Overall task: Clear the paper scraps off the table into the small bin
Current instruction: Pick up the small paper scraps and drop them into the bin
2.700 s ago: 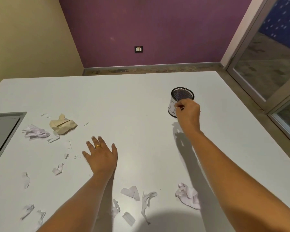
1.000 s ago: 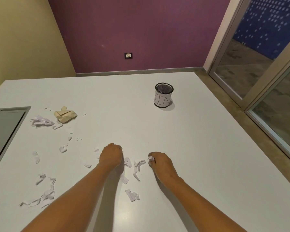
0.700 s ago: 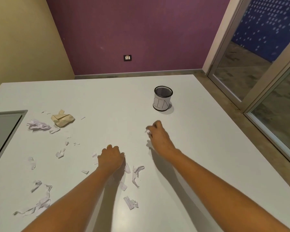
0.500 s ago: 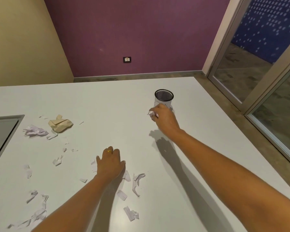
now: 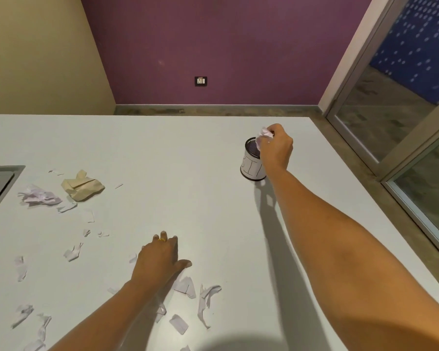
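A wad [image 5: 264, 134] is pinched in the right hand [image 5: 276, 148] over the bin [image 5: 251, 160], poised for dropping. The left hand [image 5: 160, 259] is laid flat, fingers spread, on the bench [image 5: 188, 173] among scraps [image 5: 188, 287], likely as a brace.

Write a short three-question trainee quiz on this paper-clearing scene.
1. True or false: the right hand pinches a crumpled scrap at the small bin's rim.
2. The left hand: A) rests open on the table, B) grips the bin, C) is out of view?
3. Fill in: the tan paper wad lies to the bin's ____ as the person sees it.
Key: 1 true; 2 A; 3 left.
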